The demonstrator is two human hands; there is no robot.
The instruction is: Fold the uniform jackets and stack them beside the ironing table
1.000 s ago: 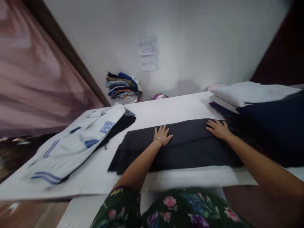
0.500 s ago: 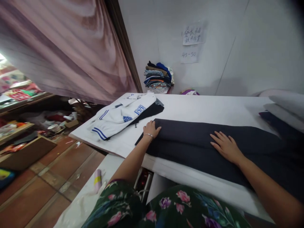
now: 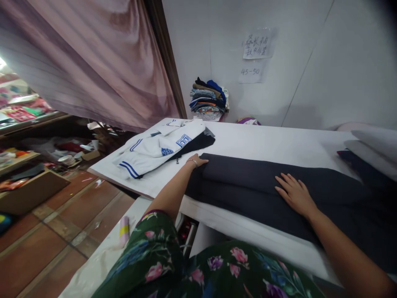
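A long dark navy garment (image 3: 248, 182), laid flat like a pair of trousers, stretches along the white table's front half. At its far left corner lies my left hand (image 3: 197, 160), with the thumb apart on the cloth and the fingertips partly out of sight. My right hand (image 3: 294, 192) rests palm down on the middle of the garment, fingers spread. To the left lies a white garment (image 3: 155, 149) with blue stripes and blue badges, over dark cloth (image 3: 198, 145). A small black object (image 3: 177, 160) sits between the two garments.
Stacked folded clothes (image 3: 207, 97) stand beyond the table's far edge (image 3: 263, 128). More grey and dark cloth (image 3: 372, 155) is piled at the right. A pink curtain (image 3: 124, 62) hangs at the left. A pink and yellow roll (image 3: 124, 231) stands on a lower surface.
My left hand has moved slightly away from me, to the garment's far left corner, and its fingers show less. The garment's near left corner has shifted. My right hand stays in place.
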